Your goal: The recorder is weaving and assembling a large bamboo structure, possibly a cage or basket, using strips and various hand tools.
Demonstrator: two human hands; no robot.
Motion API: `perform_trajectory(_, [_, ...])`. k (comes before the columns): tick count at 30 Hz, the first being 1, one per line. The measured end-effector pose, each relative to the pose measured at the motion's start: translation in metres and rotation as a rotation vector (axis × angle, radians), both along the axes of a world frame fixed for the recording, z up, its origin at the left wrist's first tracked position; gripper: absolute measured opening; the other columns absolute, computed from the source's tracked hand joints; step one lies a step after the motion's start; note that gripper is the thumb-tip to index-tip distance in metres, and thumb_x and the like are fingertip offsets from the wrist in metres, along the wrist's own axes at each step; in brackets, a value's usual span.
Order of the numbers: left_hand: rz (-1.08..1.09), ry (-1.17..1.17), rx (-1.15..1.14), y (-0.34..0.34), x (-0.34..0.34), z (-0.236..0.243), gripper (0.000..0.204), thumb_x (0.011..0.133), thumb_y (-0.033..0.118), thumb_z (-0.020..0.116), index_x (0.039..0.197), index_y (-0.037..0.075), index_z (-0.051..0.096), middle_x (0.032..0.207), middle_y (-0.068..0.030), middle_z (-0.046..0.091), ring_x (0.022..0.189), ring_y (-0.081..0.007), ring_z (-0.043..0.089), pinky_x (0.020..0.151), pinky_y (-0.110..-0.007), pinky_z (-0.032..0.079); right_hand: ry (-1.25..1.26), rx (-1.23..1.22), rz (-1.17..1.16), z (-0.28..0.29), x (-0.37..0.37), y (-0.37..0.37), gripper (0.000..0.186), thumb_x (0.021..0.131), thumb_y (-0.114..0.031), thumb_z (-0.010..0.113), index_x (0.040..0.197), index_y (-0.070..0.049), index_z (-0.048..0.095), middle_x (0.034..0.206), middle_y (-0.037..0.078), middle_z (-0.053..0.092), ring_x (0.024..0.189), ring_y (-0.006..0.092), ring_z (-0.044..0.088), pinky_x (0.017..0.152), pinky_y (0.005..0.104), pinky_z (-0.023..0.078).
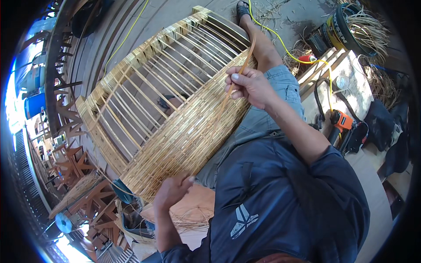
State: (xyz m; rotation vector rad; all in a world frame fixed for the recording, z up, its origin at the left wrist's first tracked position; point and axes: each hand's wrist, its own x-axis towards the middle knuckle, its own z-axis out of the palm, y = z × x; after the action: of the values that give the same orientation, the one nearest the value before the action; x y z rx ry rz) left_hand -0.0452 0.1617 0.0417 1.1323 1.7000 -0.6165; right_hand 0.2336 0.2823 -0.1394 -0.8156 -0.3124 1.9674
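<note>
A wooden frame leans across my lap, its near part filled with a tight wicker weave (188,131). Bare rods (171,61) cross the open far part. My right hand (252,87) pinches a thin brown wicker strip (248,55) between thumb and fingers above the weave's right half. The strip's upper end sticks up past the hand, and its lower end hangs over the weave. At the weave's lower left end is my left hand (173,191), its fingers curled in; what they may hold is hidden.
An orange-and-black power tool (343,121) lies on the right beside a yellow cord (326,70). Behind it stands a bucket (340,28) of loose wicker strips (366,28). Star-shaped wooden pieces (70,162) are piled at the left. My sandalled foot (244,11) rests beyond the frame.
</note>
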Motion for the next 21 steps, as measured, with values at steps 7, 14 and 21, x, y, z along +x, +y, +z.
perform_trajectory(7, [0.335,-0.502,0.514,0.026,0.11,-0.089,0.042,0.092,0.03,0.047,0.123,0.001,0.045,0.084,-0.0147,0.06,0.07,-0.0192,0.057,0.068,-0.032,0.045,-0.145,-0.047,0.018,0.006,-0.041,-0.045,0.023,0.091,-0.013,0.051,0.109,0.001,0.053,0.089,0.008,0.062,0.077,0.0164,0.064,0.057,0.0246,0.054])
perform_trajectory(14, [0.296,-0.389,0.275,0.012,0.116,-0.083,0.023,0.089,0.011,0.048,0.107,0.0,0.058,0.063,-0.0039,0.045,0.057,-0.0076,0.042,0.054,-0.023,0.037,-0.479,0.081,-0.179,-0.021,0.041,-0.06,0.015,0.086,-0.013,0.055,0.096,-0.003,0.059,0.077,0.003,0.063,0.068,0.0101,0.06,0.06,0.0221,0.047])
perform_trajectory(21, [0.27,-0.485,0.313,0.014,0.113,-0.09,0.03,0.09,0.007,0.043,0.118,0.004,0.053,0.068,0.0026,0.046,0.058,-0.0047,0.04,0.054,-0.02,0.035,-1.372,-0.278,-0.305,-0.033,0.188,-0.151,0.024,0.088,-0.019,0.052,0.1,0.001,0.057,0.074,0.003,0.057,0.062,0.01,0.054,0.057,0.0242,0.044])
